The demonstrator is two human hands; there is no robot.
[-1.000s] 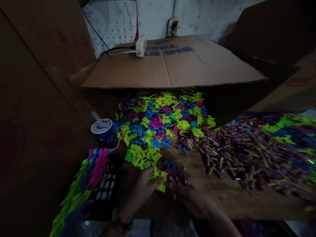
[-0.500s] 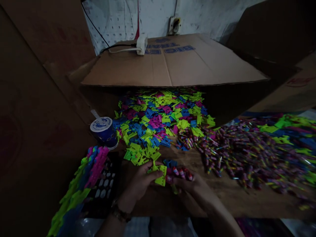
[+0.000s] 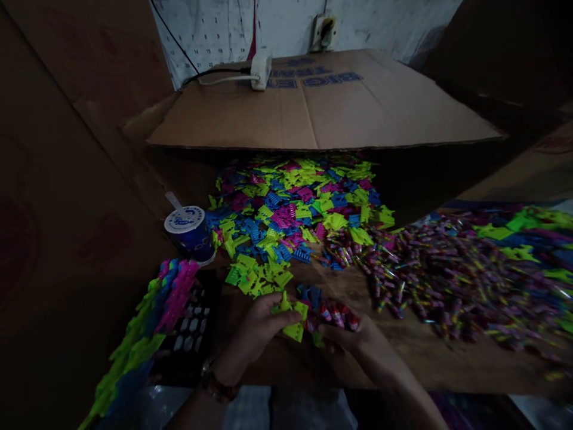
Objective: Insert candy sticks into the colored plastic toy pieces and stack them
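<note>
Pretty dim wooden tabletop, cardboard flap across upper centre of the frame. Pinching a lime plastic piece with the left fingers, lower centre, and gripping red-tipped tubes with the right fingers, just beside it. Blue cup over at left, btw

Person, head view: left hand and right hand ungloved, both forearms bare as far as they show; around the left wrist a dark band, bracelet or watch, with small paler glints along it, its exact make and fastening too dim to read. Low in view, beneath the forearms, pale bluish cloth with a faint check, seemingly clothing at the lap, and beside it a darker grey stretch; cut of the garment, and whether both belong to one piece, cannot be told.
</note>
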